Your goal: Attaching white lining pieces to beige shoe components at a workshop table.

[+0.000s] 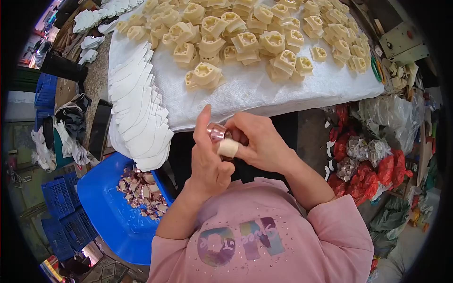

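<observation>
Right below the desk (264, 101) edge, both hands pinch one small shiny pink piece (217, 131): left hand (210, 162) fingers upright behind it, right hand (262, 141), taped fingertip (228, 148), closing from its right.

Your pink sweatshirt (264, 231), sleeves pushed up past the forearms, small studs scattered across the chest, a pastel printed patch on the front, pale tape (228, 148) wrapped round one right-hand finger
</observation>
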Available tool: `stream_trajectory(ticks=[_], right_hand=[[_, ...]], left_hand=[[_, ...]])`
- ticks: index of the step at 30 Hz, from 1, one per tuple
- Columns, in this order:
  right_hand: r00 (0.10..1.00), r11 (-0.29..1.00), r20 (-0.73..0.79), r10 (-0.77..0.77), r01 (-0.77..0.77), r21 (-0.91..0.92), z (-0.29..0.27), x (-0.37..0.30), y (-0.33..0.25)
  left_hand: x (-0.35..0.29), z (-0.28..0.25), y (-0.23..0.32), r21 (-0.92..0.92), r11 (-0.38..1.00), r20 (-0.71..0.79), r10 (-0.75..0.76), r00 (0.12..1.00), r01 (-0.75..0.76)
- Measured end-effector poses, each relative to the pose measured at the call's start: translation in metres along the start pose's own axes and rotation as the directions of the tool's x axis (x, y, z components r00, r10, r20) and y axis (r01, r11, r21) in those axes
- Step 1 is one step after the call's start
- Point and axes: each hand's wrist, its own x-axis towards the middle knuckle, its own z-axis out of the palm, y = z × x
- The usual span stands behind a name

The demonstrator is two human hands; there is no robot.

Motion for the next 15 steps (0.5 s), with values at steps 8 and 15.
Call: stream_trajectory(ticks=[8, 15], right_hand=[[0.996, 0.842, -0.027, 0.091, -0.062, 0.536, 0.013, -0.007, 0.022], [0.947, 0.539, 0.277, 0.161, -0.320, 0.779, 0.008, 0.010, 0.042]], left_hand=[[0.003, -0.006, 0.009, 0.061, 0.985, -0.025, -0.161, 0.987, 0.162], [0.009, -0.014, 0.022, 0.292, 0.954, 0.048, -0.082, 0.996, 0.064]])
